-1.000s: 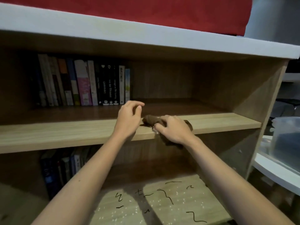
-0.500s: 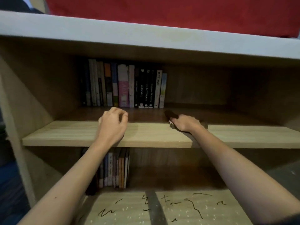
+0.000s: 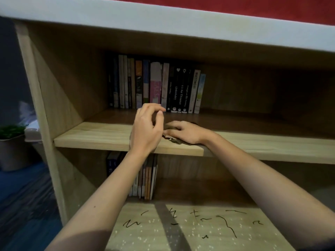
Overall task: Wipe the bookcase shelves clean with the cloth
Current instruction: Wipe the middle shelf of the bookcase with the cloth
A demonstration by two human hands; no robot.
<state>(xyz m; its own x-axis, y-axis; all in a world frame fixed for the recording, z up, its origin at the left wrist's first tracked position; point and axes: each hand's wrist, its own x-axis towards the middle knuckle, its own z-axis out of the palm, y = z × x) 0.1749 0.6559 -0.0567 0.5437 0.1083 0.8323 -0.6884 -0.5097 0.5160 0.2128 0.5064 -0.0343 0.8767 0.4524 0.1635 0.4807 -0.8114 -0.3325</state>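
Scribbles (image 3: pixel 224 221) in black, with white specks scattered among them, mark the pale lower shelf (image 3: pixel 137 236) closest to my head camera. Both bare forearms reach over this shelf from the bottom corners of the view. Behind it, a short stack of books (image 3: pixel 146 180) stands upright in the shadowed back of that compartment.

One level up, both hands meet at the front edge of the middle shelf (image 3: pixel 94 136). The left hand (image 3: pixel 146 131) is raised just above the board, its fingers loosely arched toward the thumb. I can see nothing in its grasp. Just beside it, the right hand (image 3: pixel 188 132) lies flat with fingers stretched to the left, pressing the brown cloth (image 3: pixel 175 140) onto the wood. The cloth is bunched under that palm near the shelf's front lip, and a crumpled edge pokes out below the heel of the hand. Its left end is hidden behind the left hand.

Farther back, a row of upright books (image 3: pixel 155 84) lines the rear of the same shelf, left of centre. The bookcase's white top board (image 3: pixel 163 20) crosses above, with red fabric (image 3: pixel 262 8) beyond it. Outside the left side panel (image 3: pixel 36 98), a potted plant (image 3: pixel 10 140) sits in dim light.
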